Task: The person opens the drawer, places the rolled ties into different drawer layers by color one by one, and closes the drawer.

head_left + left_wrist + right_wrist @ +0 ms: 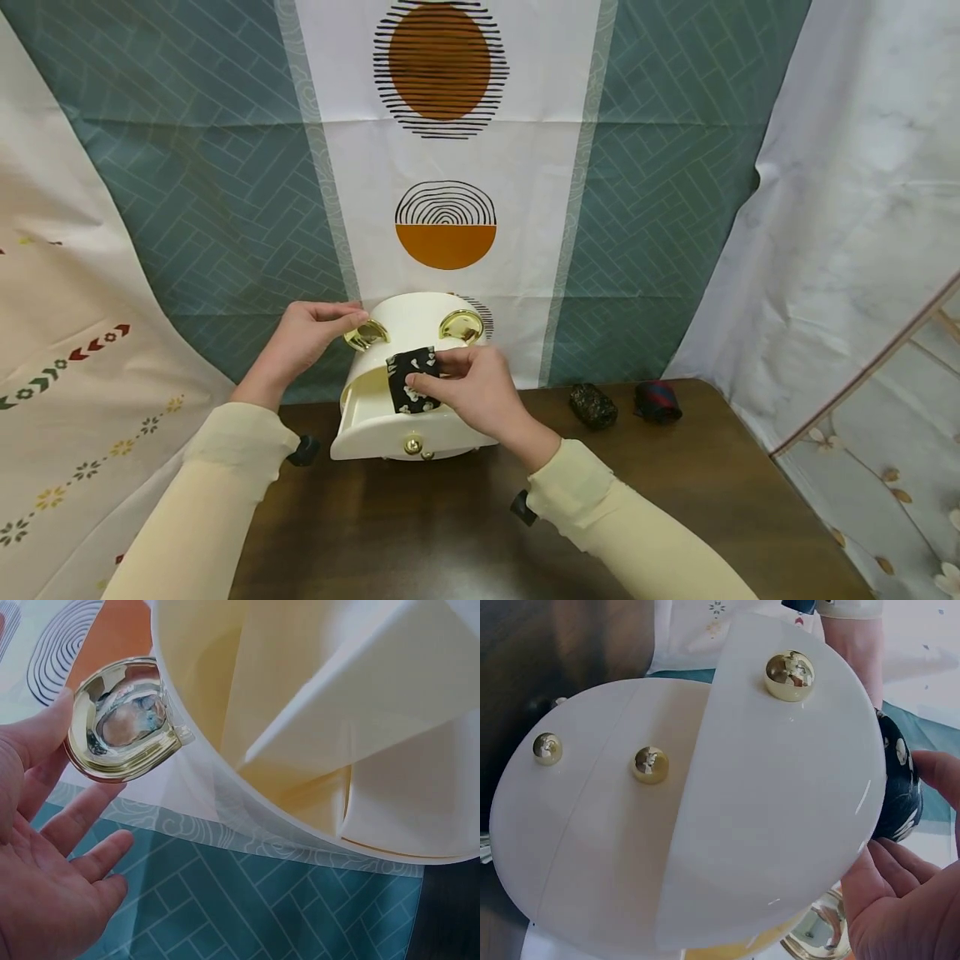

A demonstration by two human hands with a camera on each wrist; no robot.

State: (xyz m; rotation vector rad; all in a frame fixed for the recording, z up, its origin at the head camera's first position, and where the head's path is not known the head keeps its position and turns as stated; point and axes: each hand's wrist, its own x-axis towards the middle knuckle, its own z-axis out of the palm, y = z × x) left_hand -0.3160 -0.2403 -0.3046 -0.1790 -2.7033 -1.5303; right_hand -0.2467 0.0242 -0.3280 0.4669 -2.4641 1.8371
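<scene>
A white rounded drawer box point(408, 312) with gold ear-shaped pieces stands against the back cloth. Its top drawer point(367, 442), fitted with a gold knob point(412, 446), is pulled out. My left hand point(303, 337) pinches the left gold ear point(124, 720) between thumb and finger, its other fingers spread loosely. Above the open drawer, my right hand point(480, 387) holds a rolled black floral tie point(412, 383) between thumb and fingers. In the right wrist view, the drawer front point(780, 795) partly hides that tie point(901, 780). Dividers point(330, 682) show inside in the left wrist view.
On the brown table point(450, 533), to the right of the box, lie a dark speckled roll point(592, 406) and a red-and-navy striped roll point(657, 402). Patterned cloths hang behind and at both sides. Lower gold knobs point(651, 765) protrude from the box front.
</scene>
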